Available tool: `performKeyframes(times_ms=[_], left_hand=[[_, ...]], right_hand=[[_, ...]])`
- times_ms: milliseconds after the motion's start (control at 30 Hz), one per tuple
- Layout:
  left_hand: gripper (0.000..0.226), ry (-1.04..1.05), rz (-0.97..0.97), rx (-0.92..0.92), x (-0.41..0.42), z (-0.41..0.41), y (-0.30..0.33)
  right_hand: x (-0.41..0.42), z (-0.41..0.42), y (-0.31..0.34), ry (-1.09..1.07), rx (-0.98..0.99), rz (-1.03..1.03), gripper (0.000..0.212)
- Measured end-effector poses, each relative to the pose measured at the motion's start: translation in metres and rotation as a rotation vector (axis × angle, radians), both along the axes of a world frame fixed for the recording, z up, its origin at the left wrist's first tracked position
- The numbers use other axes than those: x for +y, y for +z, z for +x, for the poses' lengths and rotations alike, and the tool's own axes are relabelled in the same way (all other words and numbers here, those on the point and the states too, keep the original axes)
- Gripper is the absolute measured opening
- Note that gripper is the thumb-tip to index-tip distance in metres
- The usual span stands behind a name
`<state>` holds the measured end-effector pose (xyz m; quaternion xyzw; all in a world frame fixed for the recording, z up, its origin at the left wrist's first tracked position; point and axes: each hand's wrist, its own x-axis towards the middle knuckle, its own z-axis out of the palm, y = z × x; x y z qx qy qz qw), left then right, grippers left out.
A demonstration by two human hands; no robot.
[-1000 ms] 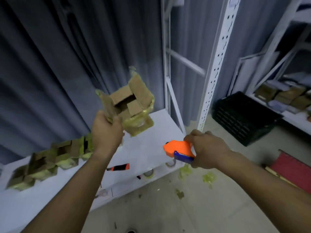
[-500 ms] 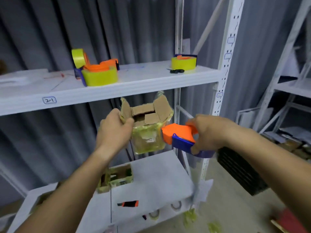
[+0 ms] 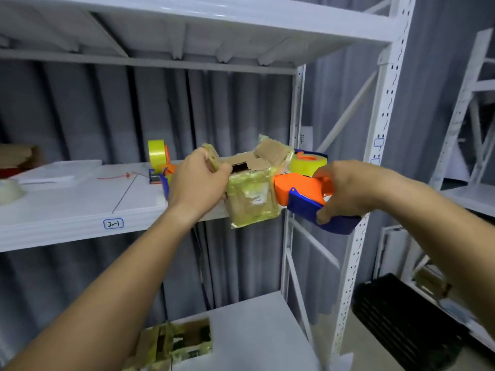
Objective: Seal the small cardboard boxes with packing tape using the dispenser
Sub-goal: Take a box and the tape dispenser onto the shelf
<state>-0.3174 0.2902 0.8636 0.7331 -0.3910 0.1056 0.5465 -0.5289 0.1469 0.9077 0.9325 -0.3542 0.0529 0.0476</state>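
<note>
Box (image 3: 251,195), flaps not yet closed, has risen level with the shelf (image 3: 80,207) edge; left hand (image 3: 199,183) grips its flap side. Dispenser (image 3: 308,195), clenched in the right hand (image 3: 348,191), now touches the box's right face, so taping looks imminent.

Rough cardboard box (image 3: 251,194), glossy plastic dispenser (image 3: 300,191)

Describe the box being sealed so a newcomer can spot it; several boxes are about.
Find the white shelf labelled 2-1. At its front edge the left hand holds a small box up, with the orange dispenser against its right side. Unlike the boxes lying below, it is held in the air.
</note>
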Motion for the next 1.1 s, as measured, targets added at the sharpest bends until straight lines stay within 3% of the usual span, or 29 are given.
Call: performKeyframes(times_ms=[300, 433, 567, 667, 800, 933, 1100], left_hand=[[0.019, 0.108, 0.016, -0.338, -0.053, 0.075, 0.012], [0.012, 0.182, 0.069, -0.539, -0.072, 0.100, 0.006], [0.015, 0.167, 0.106, -0.639, -0.090, 0.106, -0.005], [0.006, 0.019, 0.037, -0.597, -0.105, 0.112, -0.008], [0.026, -0.063, 0.058, -0.547, -0.118, 0.115, -0.015], [0.051, -0.014, 0.069, -0.481, -0.130, 0.106, -0.022], [0.062, 0.108, 0.068, -0.432, -0.145, 0.099, -0.018]], right_hand=[[-0.028, 0.069, 0.008, -0.121, 0.001, -0.139, 0.054], [-0.045, 0.093, -0.001, -0.099, 0.001, -0.237, 0.080], [-0.065, 0.108, -0.010, -0.062, 0.070, -0.225, 0.088], [-0.082, 0.119, -0.013, -0.027, 0.113, -0.214, 0.092], [-0.107, 0.123, -0.011, 0.040, 0.067, -0.276, 0.097], [-0.129, 0.128, -0.008, 0.120, 0.067, -0.252, 0.117], [-0.149, 0.135, -0.010, 0.203, 0.038, -0.241, 0.115]])
